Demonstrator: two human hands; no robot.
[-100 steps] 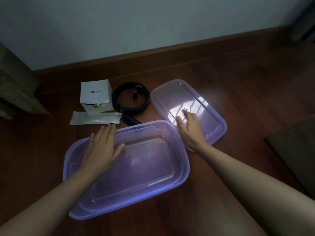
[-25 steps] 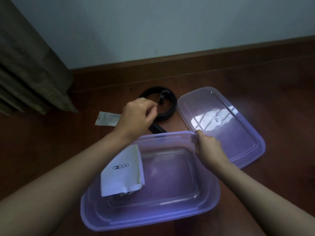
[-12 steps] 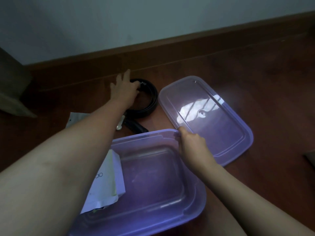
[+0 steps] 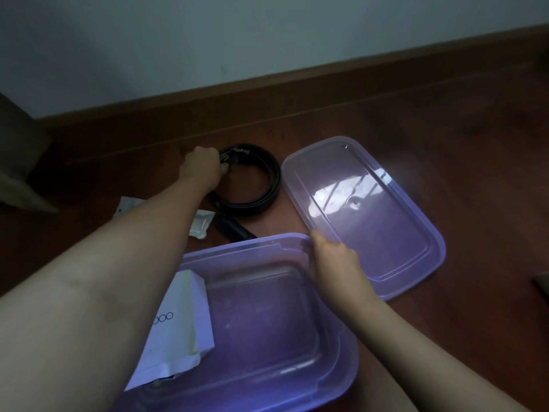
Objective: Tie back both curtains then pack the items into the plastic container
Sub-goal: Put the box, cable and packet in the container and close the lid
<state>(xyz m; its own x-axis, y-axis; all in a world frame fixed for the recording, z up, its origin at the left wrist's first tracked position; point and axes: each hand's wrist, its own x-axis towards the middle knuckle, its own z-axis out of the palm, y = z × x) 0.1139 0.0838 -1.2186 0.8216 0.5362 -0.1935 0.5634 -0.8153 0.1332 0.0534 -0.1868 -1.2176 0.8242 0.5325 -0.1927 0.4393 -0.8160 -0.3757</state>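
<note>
- The left hand (image 4: 203,169) reaches to the upper middle of the frame. Its fingers are curled tight around a coiled black belt (image 4: 274,185), right beside the belt's metal buckle.
- The black belt lies in a loose ring on the dark reddish wooden floor (image 4: 445,150), just left of the lid. Its loose end runs down towards the container's far rim.
- The right hand (image 4: 332,263) is in the centre of the frame. Its fingers are folded over the far right corner of the rim of a translucent purple rectangular plastic container (image 4: 341,370).
- The plastic container sits open on the floor and fills the lower middle of the frame.
- A white cardboard box (image 4: 181,325) with dark printed circles lies tilted inside the container against its left side, partly hidden by the left forearm.
- A translucent purple flat lid (image 4: 395,245) lies on the floor to the right of centre, set at an angle. Its near left corner is just beside the right hand, and a bright reflection of light shows on it.
- A flat silvery-white pouch (image 4: 203,223) lies on the floor left of centre, mostly covered by the left forearm.
- A pale wall (image 4: 267,40) and a wooden skirting board (image 4: 326,81) cross the top of the frame.
</note>
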